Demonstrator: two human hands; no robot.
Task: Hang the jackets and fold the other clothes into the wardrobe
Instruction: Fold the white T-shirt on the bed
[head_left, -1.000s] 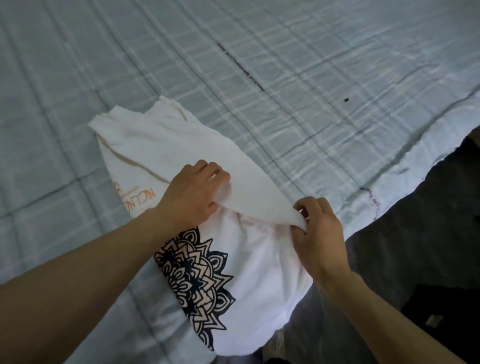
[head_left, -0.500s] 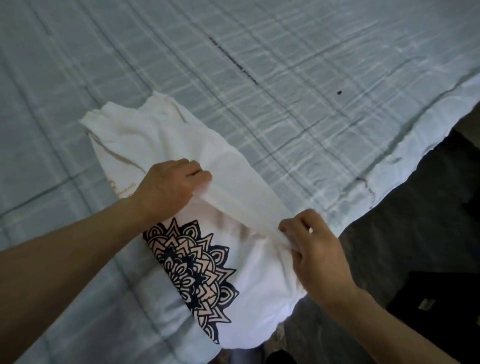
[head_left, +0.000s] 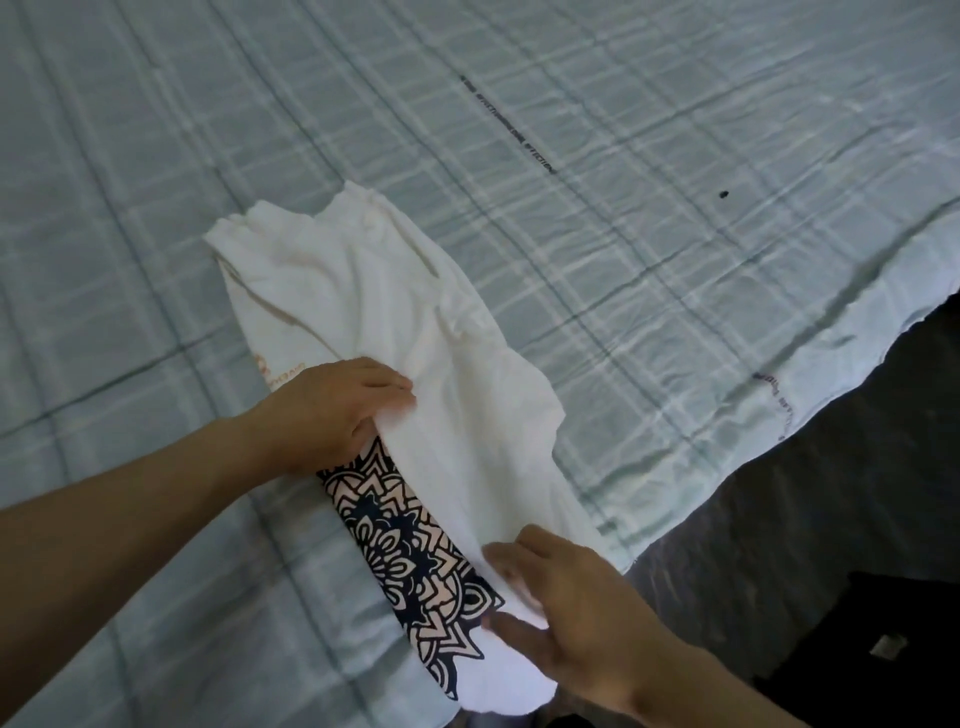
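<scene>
Writing appears in three places, all too small to read: orange print (head_left: 275, 371) on the white shirt (head_left: 363, 291) beside the left hand (head_left: 327, 410), a dark line of text (head_left: 506, 124) across the pale checked bed (head_left: 623, 234), and reddish lettering (head_left: 779, 400) near the bed's right edge. That edge runs diagonally, with dark floor (head_left: 779, 493) beyond it. The shirt lies on the bed close to that edge, its near end at the bed's near side. Open bed stretches far and left. Since half a second ago, the raised flap has been laid over the shirt's middle, hiding half the black mandala (head_left: 410, 551). Left fingers are clamped on the fold's edge. The right hand (head_left: 576, 623) has let go, fingers apart and flat on the cloth.
</scene>
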